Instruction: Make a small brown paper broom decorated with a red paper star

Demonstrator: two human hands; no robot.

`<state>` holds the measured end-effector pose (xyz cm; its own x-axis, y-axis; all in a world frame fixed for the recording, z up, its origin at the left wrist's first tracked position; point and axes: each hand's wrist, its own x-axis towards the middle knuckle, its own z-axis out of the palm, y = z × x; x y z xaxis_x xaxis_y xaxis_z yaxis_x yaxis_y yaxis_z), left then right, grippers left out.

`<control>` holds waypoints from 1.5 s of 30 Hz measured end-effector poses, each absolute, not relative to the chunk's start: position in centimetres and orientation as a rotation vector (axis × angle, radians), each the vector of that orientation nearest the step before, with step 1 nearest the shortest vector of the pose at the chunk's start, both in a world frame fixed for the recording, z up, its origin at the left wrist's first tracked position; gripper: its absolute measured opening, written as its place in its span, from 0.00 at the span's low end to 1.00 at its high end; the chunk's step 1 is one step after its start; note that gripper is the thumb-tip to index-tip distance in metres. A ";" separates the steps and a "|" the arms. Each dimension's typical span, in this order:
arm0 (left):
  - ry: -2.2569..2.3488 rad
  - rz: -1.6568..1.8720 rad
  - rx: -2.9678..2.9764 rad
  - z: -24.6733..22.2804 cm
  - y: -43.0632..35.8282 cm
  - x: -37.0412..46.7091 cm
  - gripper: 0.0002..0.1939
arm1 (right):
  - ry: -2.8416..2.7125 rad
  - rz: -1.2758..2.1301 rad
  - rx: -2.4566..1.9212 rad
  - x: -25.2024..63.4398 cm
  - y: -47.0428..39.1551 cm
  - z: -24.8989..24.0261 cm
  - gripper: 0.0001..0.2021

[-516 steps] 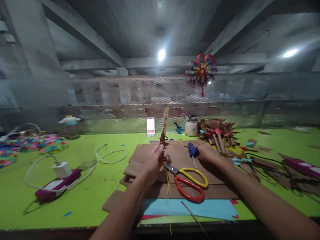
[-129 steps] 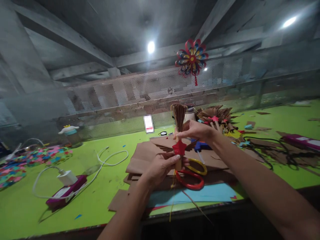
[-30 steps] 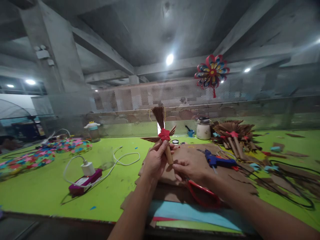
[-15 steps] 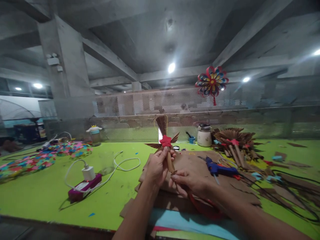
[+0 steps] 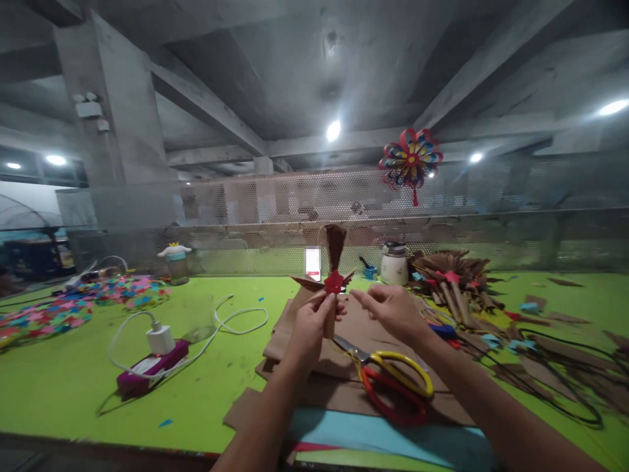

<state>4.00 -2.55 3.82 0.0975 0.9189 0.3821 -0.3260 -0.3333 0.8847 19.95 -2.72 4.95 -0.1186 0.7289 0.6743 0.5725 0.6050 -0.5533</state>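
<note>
My left hand [image 5: 314, 321] is closed around the stem of a folded brown paper ornament [image 5: 335, 246]. It stands upright, with pleated wings to either side and a fanned upper end. A red paper star [image 5: 333, 282] sits at its centre, just above my left thumb. My right hand [image 5: 393, 311] is raised to the right of the star, fingers curled with thumb and index close together; whatever may be between them is too small to make out. Below it, scissors [image 5: 396, 377] with one red and one yellow handle lie on brown paper sheets [image 5: 295, 328], a thin yellow string near their blades.
Right of my arm are a blue glue gun [image 5: 442, 330], a heap of pleated brown paper pieces [image 5: 449, 269] and black cable. A purple power strip [image 5: 152, 368] with a white charger stands left. Behind are a jar [image 5: 394, 265], a lit phone [image 5: 312, 262] and a mesh screen.
My right hand has left the ornament's lower end and moved up and right, uncovering the scissors. The ornament is still in my left hand, turned slightly. The view has shifted a little right.
</note>
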 end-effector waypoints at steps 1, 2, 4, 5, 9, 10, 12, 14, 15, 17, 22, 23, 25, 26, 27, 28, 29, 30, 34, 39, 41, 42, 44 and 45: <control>0.677 1.450 1.356 3.8 -2.7 4.3 0.14 | -1.732 0.133 -1.079 20.0 -2.6 5.0 0.23; 0.690 1.417 1.401 3.7 -3.0 4.6 0.14 | -1.705 0.100 -1.084 19.9 -2.5 5.0 0.24; 0.712 1.351 1.475 3.7 -3.4 5.1 0.15 | -1.700 0.071 -1.089 19.8 -2.3 4.7 0.26; 0.727 1.331 1.505 3.6 -3.5 5.4 0.15 | -1.697 0.069 -1.104 19.7 -2.1 4.5 0.26; 0.793 1.356 1.626 3.1 -3.3 5.6 0.14 | -1.654 0.049 -1.158 19.5 -2.0 4.0 0.27; 0.807 1.373 1.651 2.8 -3.1 5.5 0.13 | -1.656 0.035 -1.158 19.4 -2.0 4.0 0.27; 0.828 1.402 1.715 2.3 -2.7 5.3 0.13 | -1.670 0.003 -1.153 19.1 -2.2 3.9 0.27; 0.833 1.424 1.784 1.9 -2.4 5.1 0.13 | -1.686 -0.025 -1.152 18.7 -2.4 3.9 0.26; 0.832 1.432 1.806 1.7 -2.4 5.1 0.13 | -1.688 -0.044 -1.152 18.6 -2.4 3.8 0.26; 0.820 1.420 1.800 1.5 -2.3 5.2 0.14 | -1.688 -0.096 -1.155 18.3 -2.4 3.7 0.25; 0.771 1.346 1.629 1.5 -2.1 5.8 0.17 | -1.684 -0.193 -1.147 17.9 -2.4 3.5 0.23; 0.756 1.341 1.570 1.6 -2.0 5.8 0.16 | -1.681 -0.183 -1.128 17.9 -2.6 3.6 0.22; 0.743 1.314 1.414 1.7 -2.0 5.7 0.16 | -1.649 -0.148 -1.081 18.0 -2.9 3.8 0.23; 0.746 1.297 1.329 1.8 -2.0 5.5 0.16 | -1.618 -0.128 -1.059 18.2 -3.0 4.0 0.24; 0.750 1.285 1.255 2.0 -2.0 5.3 0.15 | -1.581 -0.104 -1.042 18.4 -3.1 4.2 0.24; 0.748 1.283 1.199 2.1 -1.9 5.1 0.15 | -1.546 -0.072 -1.029 18.8 -3.1 4.4 0.24; 0.735 1.292 1.164 2.2 -1.9 4.8 0.14 | -1.511 -0.036 -1.022 19.2 -2.9 4.5 0.24; 0.717 1.310 1.138 2.3 -1.8 4.6 0.13 | -1.475 -0.002 -1.019 19.7 -2.6 4.6 0.24; 0.680 1.430 1.021 2.6 -1.1 3.4 0.09 | -1.351 0.099 -1.051 22.3 -0.2 4.3 0.22; 0.614 1.599 0.914 3.4 -0.4 2.0 0.08 | -1.247 0.438 -1.068 24.0 3.0 2.5 0.16; 0.554 1.583 0.932 3.5 -0.4 1.8 0.10 | -1.279 0.563 -1.067 23.6 3.4 1.8 0.16; 0.529 1.556 0.957 3.6 -0.5 1.8 0.11 | -1.308 0.605 -1.064 23.2 3.4 1.6 0.18; 0.494 1.495 1.011 3.6 -0.9 2.2 0.12 | -1.376 0.687 -1.047 22.1 2.8 1.2 0.20; 0.487 1.464 1.032 3.6 -1.1 2.4 0.13 | -1.420 0.724 -1.030 21.5 2.4 1.1 0.21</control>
<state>2.43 -1.09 3.64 0.1142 0.9439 0.3099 -0.5697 -0.1933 0.7988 21.46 2.40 1.10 0.0681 0.8978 0.4351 0.1751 0.4186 -0.8911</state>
